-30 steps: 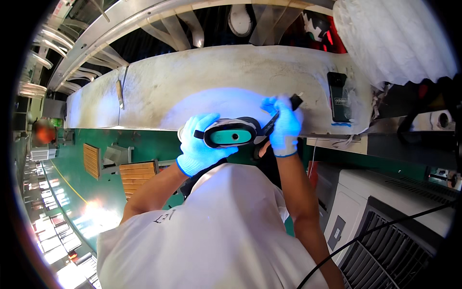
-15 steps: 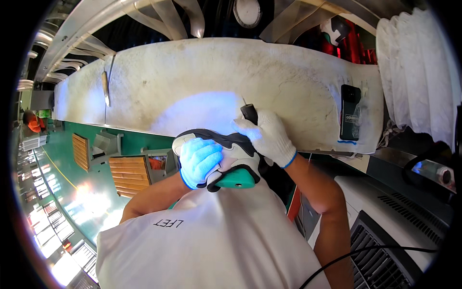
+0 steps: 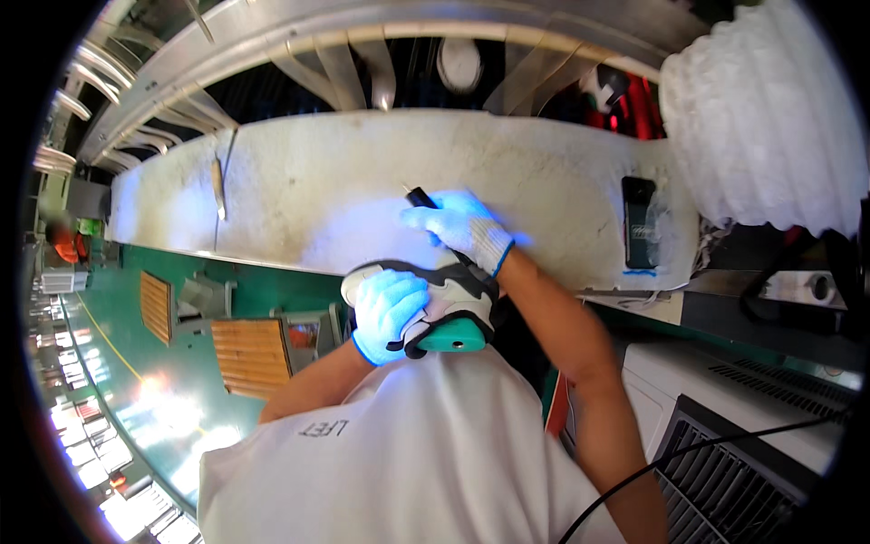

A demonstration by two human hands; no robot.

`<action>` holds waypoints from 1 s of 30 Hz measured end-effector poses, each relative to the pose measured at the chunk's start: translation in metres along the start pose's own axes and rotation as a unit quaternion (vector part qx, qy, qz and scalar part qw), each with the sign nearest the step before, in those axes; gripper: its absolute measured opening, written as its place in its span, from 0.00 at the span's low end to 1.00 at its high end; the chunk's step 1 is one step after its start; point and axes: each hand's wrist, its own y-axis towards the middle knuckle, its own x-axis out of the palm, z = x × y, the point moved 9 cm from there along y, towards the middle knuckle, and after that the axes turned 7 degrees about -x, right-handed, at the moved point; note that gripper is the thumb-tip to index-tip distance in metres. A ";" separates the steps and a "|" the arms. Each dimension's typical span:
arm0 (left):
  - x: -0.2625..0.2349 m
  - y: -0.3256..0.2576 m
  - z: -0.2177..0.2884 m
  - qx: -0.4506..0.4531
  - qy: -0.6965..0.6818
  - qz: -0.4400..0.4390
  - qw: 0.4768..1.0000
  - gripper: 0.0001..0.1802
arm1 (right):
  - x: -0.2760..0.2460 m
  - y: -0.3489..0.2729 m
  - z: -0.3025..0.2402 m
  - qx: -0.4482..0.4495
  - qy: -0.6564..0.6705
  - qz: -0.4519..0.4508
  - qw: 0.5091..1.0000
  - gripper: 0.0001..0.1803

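Note:
My left hand [image 3: 388,313], in a white glove, grips a white and black sports shoe [image 3: 453,290] with a teal sole [image 3: 453,337] held close to my chest. My right hand [image 3: 462,227], also gloved, holds a thin black-handled tool [image 3: 419,196] by its handle, its tip pointing up and left, above the far side of the shoe. Both hands hover just in front of the white worktable [image 3: 308,204]. The inside of the shoe is hidden by my fingers.
A dark phone-like device [image 3: 640,222] lies on the right of the table. A slim tool [image 3: 218,186] lies at its left. White padded material [image 3: 770,118] is at the right. A green floor [image 3: 172,399] with wooden pallets [image 3: 249,354] spreads left. A grey grille unit [image 3: 743,453] sits lower right.
The shoe has turned so its teal sole faces me and dropped nearer my chest. My right hand moved the tool from the shoe's right side to above it.

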 end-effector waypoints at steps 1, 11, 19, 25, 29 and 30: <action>-0.008 0.011 0.006 -0.002 -0.010 0.018 1.000 0.30 | -0.011 -0.002 0.013 0.023 0.053 0.054 0.997 0.24; -0.013 0.111 -0.030 -0.352 -0.020 -0.138 0.925 0.76 | -0.109 -0.099 0.053 -0.159 0.108 0.411 0.891 0.14; -0.001 0.121 -0.027 -0.184 0.198 -0.253 0.929 0.62 | -0.072 -0.117 0.072 -0.170 0.085 0.317 0.929 0.16; 0.000 0.127 -0.055 -0.264 0.117 -0.292 0.912 0.53 | -0.062 -0.130 0.048 -0.154 -0.055 0.289 0.943 0.22; -0.004 0.133 -0.079 -0.310 0.039 -0.305 0.900 0.51 | -0.052 -0.124 0.039 -0.169 -0.150 0.259 0.939 0.26; -0.004 0.133 -0.079 -0.309 0.032 -0.311 0.898 0.51 | -0.049 -0.124 0.036 -0.176 -0.182 0.253 0.934 0.26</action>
